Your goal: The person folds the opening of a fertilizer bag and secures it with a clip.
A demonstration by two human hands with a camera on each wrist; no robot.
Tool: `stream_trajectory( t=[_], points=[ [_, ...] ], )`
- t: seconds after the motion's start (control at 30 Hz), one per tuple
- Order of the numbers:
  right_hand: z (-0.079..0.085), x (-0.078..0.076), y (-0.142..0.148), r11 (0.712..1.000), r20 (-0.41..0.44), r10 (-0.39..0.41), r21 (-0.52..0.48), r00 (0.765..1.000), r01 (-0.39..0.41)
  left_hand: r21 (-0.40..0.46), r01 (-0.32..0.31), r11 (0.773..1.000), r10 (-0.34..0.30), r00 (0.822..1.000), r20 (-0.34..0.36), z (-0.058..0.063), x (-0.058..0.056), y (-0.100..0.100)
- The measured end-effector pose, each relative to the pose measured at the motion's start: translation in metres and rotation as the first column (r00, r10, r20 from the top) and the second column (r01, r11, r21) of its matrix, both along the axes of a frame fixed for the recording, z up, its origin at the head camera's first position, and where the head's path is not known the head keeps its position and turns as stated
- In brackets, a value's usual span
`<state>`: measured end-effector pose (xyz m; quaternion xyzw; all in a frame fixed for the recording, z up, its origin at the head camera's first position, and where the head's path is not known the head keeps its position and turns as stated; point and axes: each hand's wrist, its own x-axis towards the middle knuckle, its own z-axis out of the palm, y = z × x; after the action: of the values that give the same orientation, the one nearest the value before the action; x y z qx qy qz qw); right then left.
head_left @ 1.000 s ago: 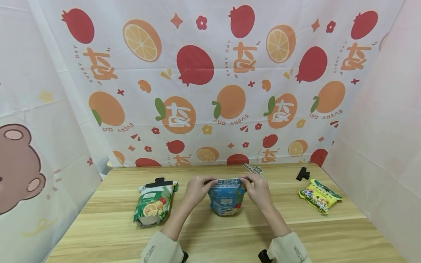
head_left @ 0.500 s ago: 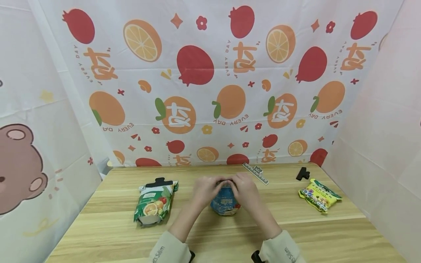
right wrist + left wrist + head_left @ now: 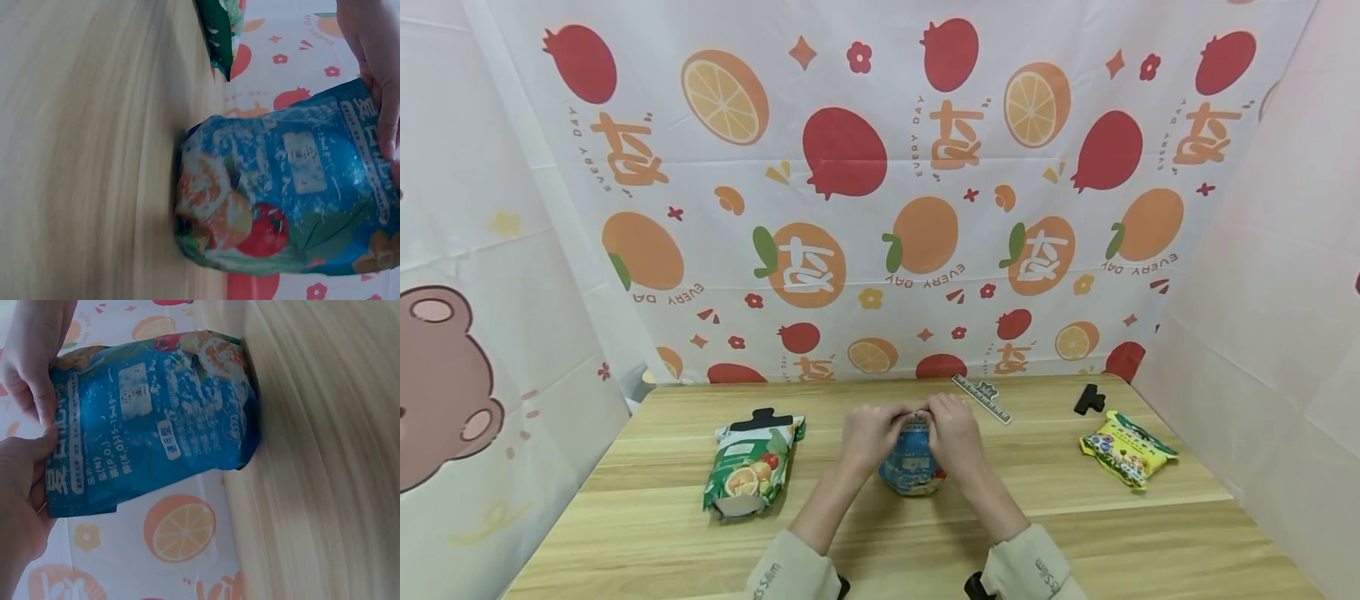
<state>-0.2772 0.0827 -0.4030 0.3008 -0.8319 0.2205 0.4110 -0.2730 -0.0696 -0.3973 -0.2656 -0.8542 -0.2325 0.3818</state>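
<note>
A blue fertilizer bag [image 3: 913,467] printed with fruit and vegetables stands upright on the wooden table, in front of the person. My left hand [image 3: 868,435] pinches its top edge from the left, thumb and fingers at the rim. From the other side my right hand [image 3: 953,435] pinches the same edge, and the two thumb tips meet near the middle. In the left wrist view the bag's front [image 3: 150,419] shows white lettering, and its base rests on the table. Tomato and orange prints mark the bag [image 3: 269,194] in the right wrist view.
A green bag [image 3: 752,471] with a black clip [image 3: 765,418] across its top lies to the left. Behind the right hand is a piano-keyboard clip [image 3: 983,397]. Further right lie another black clip [image 3: 1090,399] and a yellow packet [image 3: 1127,450]. A fruit-print cloth [image 3: 880,208] hangs behind.
Both hands have slid inward along the bag's top edge, from its two corners to the middle, and now meet there. The piano-keyboard clip has come into full view behind the right hand.
</note>
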Motion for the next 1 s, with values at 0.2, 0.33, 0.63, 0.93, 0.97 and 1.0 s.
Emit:
stream_trajectory(
  t=[0.2,0.33,0.63,0.93,0.97,1.0],
  points=[
    [0.000,0.000,0.016,0.996,0.024,0.081,-0.028,0.996,-0.080,0.112,0.104,0.988,-0.123,0.976,0.182,-0.002,-0.001,-0.014],
    [0.000,0.000,0.031,0.993,0.099,0.076,-0.097,0.992,-0.066,0.335,0.131,0.933,-0.264,0.882,0.391,-0.004,-0.001,-0.029],
    [-0.003,-0.003,0.035,0.977,0.100,0.095,-0.200,0.990,-0.074,0.454,0.106,0.884,-0.332,0.827,0.454,-0.007,-0.003,-0.038],
    [-0.002,-0.002,0.034,0.941,0.311,0.147,-0.336,0.939,-0.036,0.549,0.061,0.834,-0.387,0.773,0.503,-0.008,-0.004,-0.040],
    [0.001,0.002,0.035,0.921,0.380,0.195,-0.387,0.904,-0.037,0.573,0.053,0.818,-0.412,0.750,0.518,-0.009,-0.004,-0.041],
    [0.001,0.003,0.038,0.893,0.451,0.252,-0.449,0.856,-0.026,0.598,0.042,0.800,-0.436,0.726,0.532,-0.010,-0.003,-0.043]
  ],
)
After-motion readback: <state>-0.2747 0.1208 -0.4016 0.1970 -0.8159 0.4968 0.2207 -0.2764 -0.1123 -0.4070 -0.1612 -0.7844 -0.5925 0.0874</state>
